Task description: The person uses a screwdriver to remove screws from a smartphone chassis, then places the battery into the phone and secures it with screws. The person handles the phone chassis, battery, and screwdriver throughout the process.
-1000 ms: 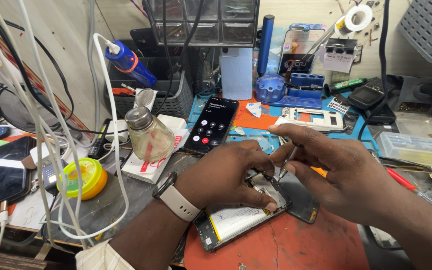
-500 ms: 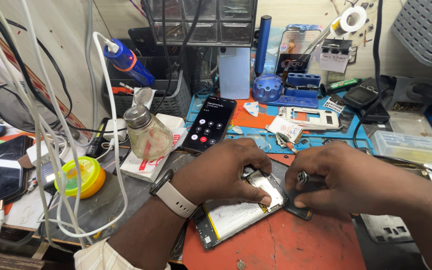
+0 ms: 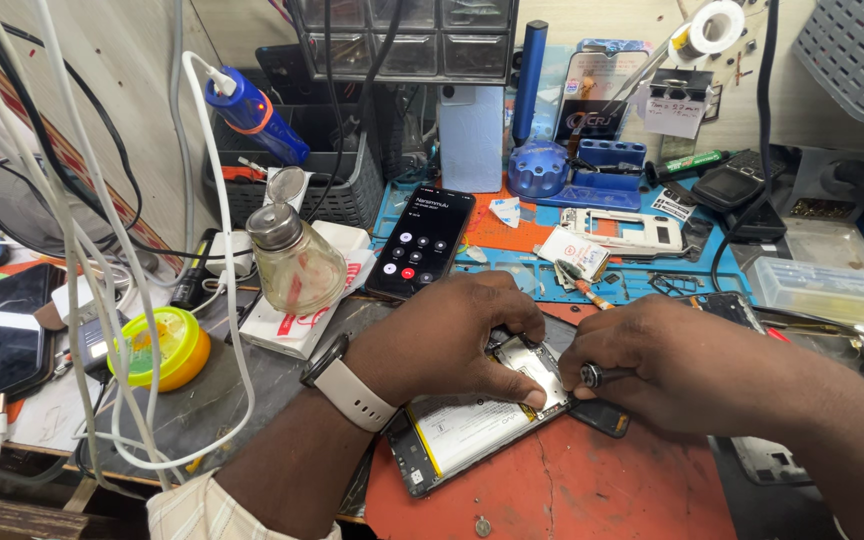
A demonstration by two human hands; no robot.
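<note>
Pinning the opened phone (image 3: 472, 425) flat on the red mat (image 3: 592, 490) with our left hand (image 3: 447, 335): fingers curled down over its upper end, thumb tip pressed on the metal frame just above the white battery. Phone lies back-open, tilted, lower end toward us, upper end under both hands.

Right hand (image 3: 687, 365) closed narrow around a screwdriver (image 3: 592, 375); its knurled metal cap pokes out between thumb and forefinger, tip hidden, right at the phone's upper right corner. A small dark part sits just below that hand, touching the phone edge.

Around: second phone (image 3: 422, 240) with a lit dial screen lies beyond our left hand on the blue mat (image 3: 522, 270). Glass dispenser bottle (image 3: 292, 260) to its left, standing on a white pad with red print. Yellow-green round tin (image 3: 157, 345) further left. White cables (image 3: 72, 250) hang across the left side, partly blocking the view. White phone frame (image 3: 622, 228) and a small white label packet (image 3: 570, 250) behind our right hand. Clear plastic box (image 3: 832, 290) far right.
</note>
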